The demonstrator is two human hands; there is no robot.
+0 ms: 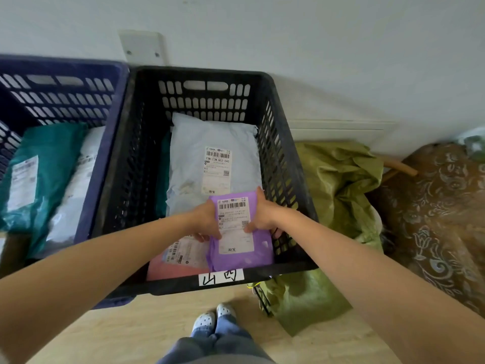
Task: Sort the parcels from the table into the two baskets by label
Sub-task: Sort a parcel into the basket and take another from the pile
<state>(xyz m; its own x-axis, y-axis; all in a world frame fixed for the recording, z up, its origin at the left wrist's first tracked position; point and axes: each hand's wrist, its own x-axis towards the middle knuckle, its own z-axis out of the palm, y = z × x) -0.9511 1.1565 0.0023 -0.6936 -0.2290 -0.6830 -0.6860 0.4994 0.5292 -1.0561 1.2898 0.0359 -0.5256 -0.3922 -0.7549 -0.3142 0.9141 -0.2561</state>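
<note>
A purple parcel (244, 254) with a white label is inside the black basket (284, 164), near its front right corner. My left hand (206, 222) grips its left edge and my right hand (262, 215) grips its right edge. Under it lie a pink parcel (170, 269) and a large pale grey parcel (199, 145). The black basket carries a handwritten tag (221, 277) on its front rim. To the left stands the blue basket (105, 143), holding a teal parcel (49, 153) and a white parcel (76, 190).
A crumpled green woven sack (338, 185) lies on the floor right of the black basket. A brown patterned cloth (435, 219) covers something at the far right. Both baskets stand against a white wall. My feet (214, 317) are on the wooden floor below.
</note>
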